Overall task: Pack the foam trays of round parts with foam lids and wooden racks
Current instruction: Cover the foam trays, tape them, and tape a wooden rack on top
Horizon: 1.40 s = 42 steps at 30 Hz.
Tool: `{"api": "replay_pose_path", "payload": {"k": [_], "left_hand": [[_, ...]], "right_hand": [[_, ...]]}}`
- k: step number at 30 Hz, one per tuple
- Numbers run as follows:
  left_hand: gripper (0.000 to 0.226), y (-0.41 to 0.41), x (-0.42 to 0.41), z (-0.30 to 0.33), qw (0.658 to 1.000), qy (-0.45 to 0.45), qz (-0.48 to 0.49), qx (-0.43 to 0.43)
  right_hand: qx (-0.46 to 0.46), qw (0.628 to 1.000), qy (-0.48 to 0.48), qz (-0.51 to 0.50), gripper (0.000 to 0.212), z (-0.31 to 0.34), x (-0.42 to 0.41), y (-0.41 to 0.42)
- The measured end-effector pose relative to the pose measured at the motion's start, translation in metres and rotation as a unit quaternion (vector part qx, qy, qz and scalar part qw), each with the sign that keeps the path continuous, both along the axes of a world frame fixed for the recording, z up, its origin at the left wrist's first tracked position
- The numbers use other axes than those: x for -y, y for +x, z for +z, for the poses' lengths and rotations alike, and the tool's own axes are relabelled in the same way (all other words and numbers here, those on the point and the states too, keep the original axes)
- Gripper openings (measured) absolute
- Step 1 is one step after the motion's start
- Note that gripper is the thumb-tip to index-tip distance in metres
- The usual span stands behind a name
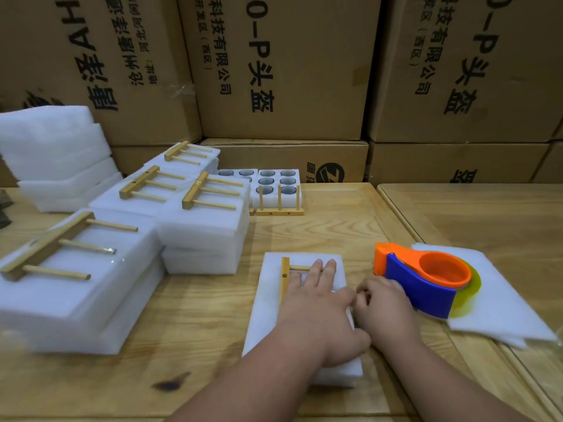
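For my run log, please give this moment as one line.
left hand: flat on wooden rack atop foam pack | right hand: curled at pack edge, hold unclear | tape dispenser: right, idle

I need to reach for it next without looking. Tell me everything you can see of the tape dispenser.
The tape dispenser is a hand-held plastic one with a blue body, an orange front end and an orange round hub. A yellowish translucent tape roll shows behind the hub. It lies on a white foam sheet on the wooden table, right of the foam pack being worked on. The right hand lies against its blue near end; whether it grips is unclear.
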<state>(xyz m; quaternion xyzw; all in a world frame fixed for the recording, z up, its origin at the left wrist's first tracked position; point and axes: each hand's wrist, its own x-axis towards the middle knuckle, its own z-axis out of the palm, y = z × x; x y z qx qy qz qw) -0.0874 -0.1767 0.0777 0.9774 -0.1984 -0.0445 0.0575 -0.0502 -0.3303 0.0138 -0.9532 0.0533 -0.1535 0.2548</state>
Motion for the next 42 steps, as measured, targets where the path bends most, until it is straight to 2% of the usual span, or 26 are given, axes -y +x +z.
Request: {"api": "replay_pose_path", "payload": {"k": [5, 12, 27, 32, 38, 42], "left_hand": [[0.059, -0.011, -0.031, -0.004, 1.0, -0.011, 0.019, 0.012], [0.072, -0.029, -0.087, -0.003, 0.999, -0.021, 0.044, 0.014], [0.064, -0.025, -0.177, 0.009, 0.997, -0.009, 0.076, 0.018], [0.058, -0.027, -0.193, 0.011, 0.997, -0.007, 0.076, 0.018], [0.042, -0.03, -0.204, 0.02, 0.995, -0.014, 0.091, -0.025], [0.054, -0.037, -0.176, 0.012, 0.997, -0.006, 0.071, 0.035]], "right_hand": [[0.012, 1.0, -0.006, 0.013, 0.01, -0.003, 0.0, 0.0], [0.019, 1.0, -0.012, 0.018, 0.011, -0.004, 0.0, 0.0], [0.022, 1.0, -0.001, 0.022, 0.019, -0.006, 0.002, 0.0], [0.023, 0.999, 0.0, 0.023, 0.018, -0.007, 0.002, 0.001], [0.012, 1.0, -0.009, 0.018, 0.015, -0.006, -0.001, 0.0], [-0.004, 0.998, -0.055, 0.013, 0.012, -0.005, -0.004, 0.001]]}}
